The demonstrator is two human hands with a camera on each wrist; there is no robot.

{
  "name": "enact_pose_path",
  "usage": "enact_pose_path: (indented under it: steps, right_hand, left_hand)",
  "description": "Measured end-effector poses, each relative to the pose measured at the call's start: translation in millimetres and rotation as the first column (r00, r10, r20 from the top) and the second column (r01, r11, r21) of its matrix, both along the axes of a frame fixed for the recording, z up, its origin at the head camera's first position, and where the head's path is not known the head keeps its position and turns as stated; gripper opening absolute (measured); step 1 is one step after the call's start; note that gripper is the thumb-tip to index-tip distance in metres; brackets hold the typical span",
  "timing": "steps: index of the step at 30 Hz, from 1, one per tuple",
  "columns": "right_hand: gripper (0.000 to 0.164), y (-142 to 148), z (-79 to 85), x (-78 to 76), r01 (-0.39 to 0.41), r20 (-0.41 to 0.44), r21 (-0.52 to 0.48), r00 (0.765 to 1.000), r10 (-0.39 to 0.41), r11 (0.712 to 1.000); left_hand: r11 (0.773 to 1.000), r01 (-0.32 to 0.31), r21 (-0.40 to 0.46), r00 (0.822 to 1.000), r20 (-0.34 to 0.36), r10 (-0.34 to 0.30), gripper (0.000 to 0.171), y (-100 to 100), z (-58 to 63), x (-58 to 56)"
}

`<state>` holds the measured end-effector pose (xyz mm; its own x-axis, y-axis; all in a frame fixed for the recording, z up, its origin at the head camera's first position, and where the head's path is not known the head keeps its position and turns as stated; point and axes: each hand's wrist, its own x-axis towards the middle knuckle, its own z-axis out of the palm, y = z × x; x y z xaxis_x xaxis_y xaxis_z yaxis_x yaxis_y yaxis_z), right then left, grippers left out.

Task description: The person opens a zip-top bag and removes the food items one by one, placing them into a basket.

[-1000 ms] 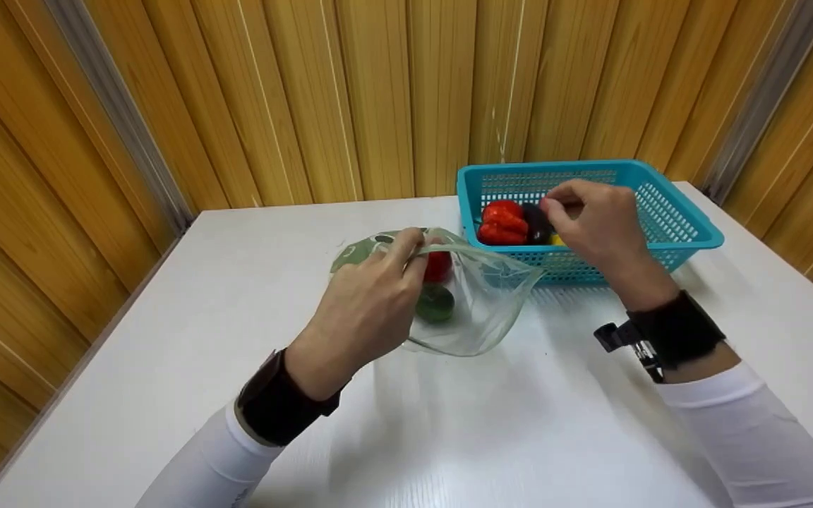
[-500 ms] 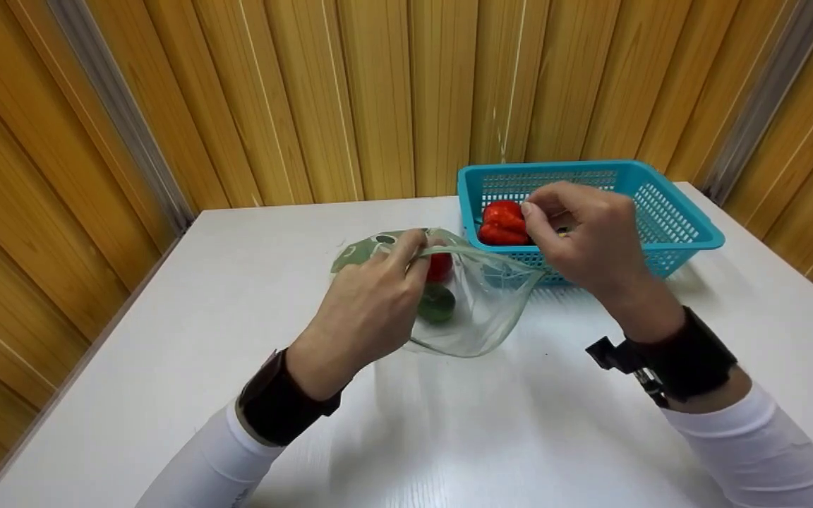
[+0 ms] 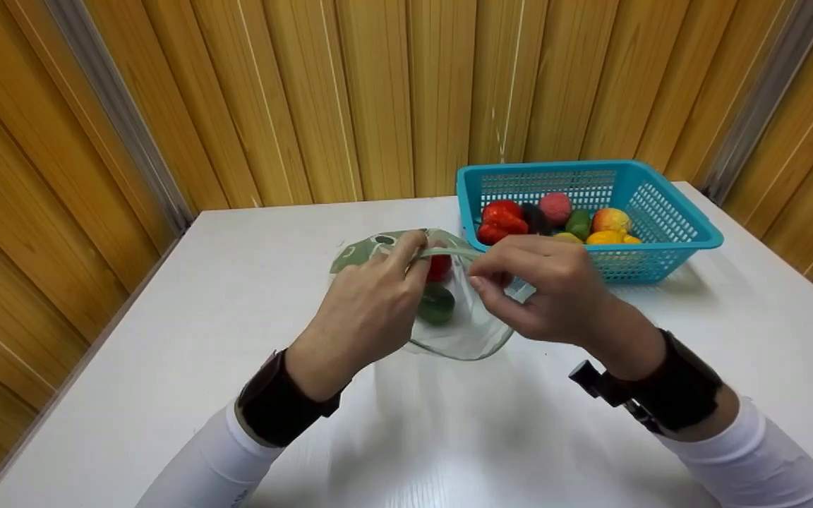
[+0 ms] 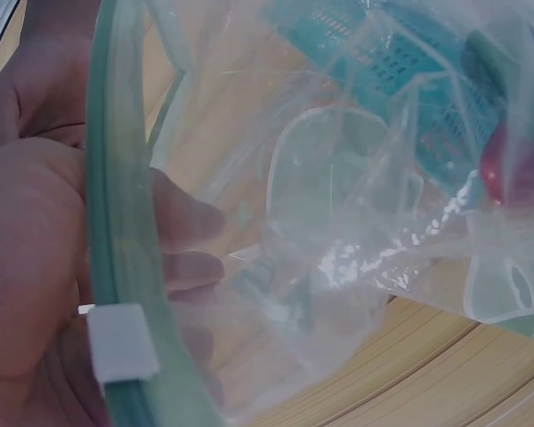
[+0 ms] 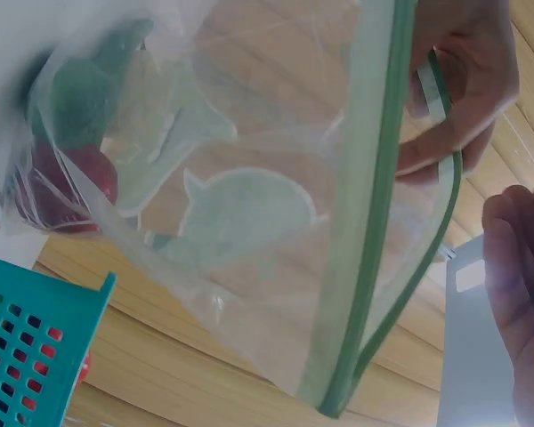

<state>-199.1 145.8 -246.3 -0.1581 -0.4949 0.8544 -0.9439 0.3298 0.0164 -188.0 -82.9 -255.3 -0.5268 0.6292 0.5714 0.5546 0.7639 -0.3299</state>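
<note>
A clear zip bag with green print [image 3: 466,331] stands mid-table, its mouth toward me. Inside lie a red round item [image 3: 440,268] and a dark green round item [image 3: 436,305]. My left hand [image 3: 364,303] grips the bag's rim; its fingers show through the film in the left wrist view. A white slider [image 4: 123,342] sits on the green zip strip [image 4: 116,196]. My right hand [image 3: 547,286] hovers before the bag's right side with thumb and fingers loosely curved. In the right wrist view, that hand appears apart from the strip, with nothing visible in it.
A turquoise basket [image 3: 682,247] stands behind the bag at the right. It holds a red bell pepper [image 3: 502,222], a dark purple item [image 3: 535,219], a pink ball-like item [image 3: 556,208] and several other fruits or vegetables. Wood-panelled walls [image 3: 378,106] border the white table [image 3: 237,268].
My right hand has come from over the basket down and left to the bag's mouth, uncovering the produce there. The left hand and the bag's contents have hardly moved.
</note>
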Motion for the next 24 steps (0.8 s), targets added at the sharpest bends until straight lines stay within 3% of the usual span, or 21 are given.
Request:
enact_pose_path:
  steps: [5,12,16,18,22,24]
  right_hand:
    - [0.008,-3.7,-8.1,-4.2,-0.018,0.065,0.132,0.998,0.009,0.991]
    - [0.014,-13.5,-20.6,-9.8,0.006,0.177,0.331,0.982,-0.069,0.944]
    - [0.019,-17.8,-28.4,-14.3,0.052,0.225,0.441,0.960,-0.166,0.896]
    - [0.028,-18.6,-31.7,-16.4,0.067,0.294,0.523,0.922,-0.253,0.850]
    - [0.055,-19.6,-38.1,-21.9,0.044,0.434,0.684,0.778,-0.455,0.728]
    - [0.064,-19.3,-42.1,-25.4,0.032,0.435,0.748,0.732,-0.525,0.663]
  left_hand:
    - [1.000,0.008,-0.009,1.000,0.021,-0.008,0.032,0.4,0.2,1.0]
    - [0.997,0.074,-0.004,0.994,0.076,-0.073,0.026,1.2,-1.9,2.7]
    - [0.994,0.105,-0.012,0.988,0.116,-0.103,0.025,2.2,-2.8,4.6]
    - [0.992,0.122,-0.017,0.983,0.143,-0.119,0.026,3.0,-2.5,5.8]
    - [0.989,0.143,-0.048,0.974,0.186,-0.132,0.032,4.2,-2.0,10.5]
    - [0.985,0.160,-0.069,0.969,0.200,-0.143,0.035,5.3,-1.8,13.9]
